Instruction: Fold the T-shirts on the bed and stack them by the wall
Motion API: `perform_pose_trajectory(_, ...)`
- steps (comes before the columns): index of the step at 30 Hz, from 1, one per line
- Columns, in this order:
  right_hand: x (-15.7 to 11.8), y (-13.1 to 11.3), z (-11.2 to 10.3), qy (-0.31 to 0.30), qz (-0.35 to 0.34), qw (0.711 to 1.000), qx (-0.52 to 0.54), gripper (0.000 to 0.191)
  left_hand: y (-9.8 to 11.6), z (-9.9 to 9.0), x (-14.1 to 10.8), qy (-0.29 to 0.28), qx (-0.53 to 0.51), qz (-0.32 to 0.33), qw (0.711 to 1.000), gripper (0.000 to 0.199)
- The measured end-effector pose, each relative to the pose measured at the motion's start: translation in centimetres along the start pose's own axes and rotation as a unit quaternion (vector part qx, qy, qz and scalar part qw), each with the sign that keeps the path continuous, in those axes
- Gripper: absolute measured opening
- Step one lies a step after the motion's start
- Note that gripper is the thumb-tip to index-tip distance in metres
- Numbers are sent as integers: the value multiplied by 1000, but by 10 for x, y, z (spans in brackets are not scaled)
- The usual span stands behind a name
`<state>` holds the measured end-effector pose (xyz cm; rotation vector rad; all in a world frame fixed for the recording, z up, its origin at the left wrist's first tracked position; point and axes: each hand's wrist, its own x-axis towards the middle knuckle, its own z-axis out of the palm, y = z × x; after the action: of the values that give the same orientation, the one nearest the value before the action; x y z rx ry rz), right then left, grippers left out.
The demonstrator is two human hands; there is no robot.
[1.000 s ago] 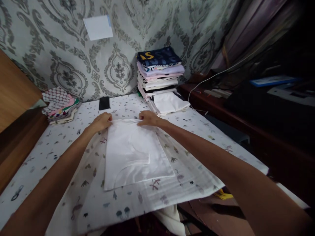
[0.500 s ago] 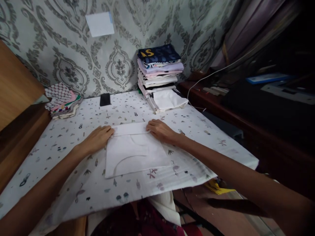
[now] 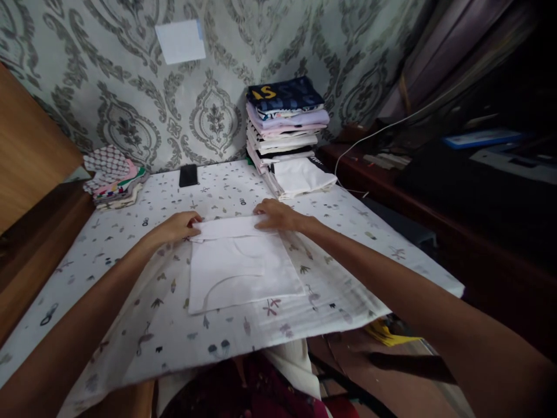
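A folded white garment (image 3: 243, 264) lies flat on the patterned white cloth, its far edge turned over in a narrow band. At the band's left end, my left hand (image 3: 180, 226) pinches the fabric between thumb and fingers. My right hand (image 3: 278, 215) is at the band's right end, fingers bent and thumb on the fabric, closed on it as well. The curved lines on the garment's face stay uncovered between my forearms.
Behind stands a tall stack of folded clothes (image 3: 285, 125), with a white folded piece (image 3: 302, 177) in front. A black phone (image 3: 188, 175) and a smaller clothes pile (image 3: 114, 177) are at the back left. A white cable (image 3: 374, 134) runs along the right.
Both hands have shifted their hold on the band; the fingers now show in a pinch, and my right hand sits slightly farther back. The view has moved slightly.
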<state>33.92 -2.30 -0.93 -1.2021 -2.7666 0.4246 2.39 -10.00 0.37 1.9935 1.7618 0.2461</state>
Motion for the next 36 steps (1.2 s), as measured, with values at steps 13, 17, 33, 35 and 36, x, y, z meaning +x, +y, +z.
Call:
perform_pose_trajectory(13, -96, -37, -16, 176, -108, 977, -54, 10, 49, 14, -108, 165, 194, 120, 960, 8)
perform_pose_trajectory(17, -143, -49, 8, 204, -162, 960, -100, 18, 52, 36, -148, 186, 290, 199, 917, 15)
perform_pose_trajectory(33, -170, -81, 18, 161, -143, 976, -5, 31, 49, 41, -176, 150, 136, 177, 963, 27)
perform_pose_trajectory(35, -150, -94, 19, 183, -116, 976, 6, 37, 58, 44, -158, 196, 99, 141, 965, 33)
perform_pose_trajectory(36, -139, -99, 23, 189, -103, 977, 1, 41, 61, 49, -148, 208, 89, 133, 965, 36)
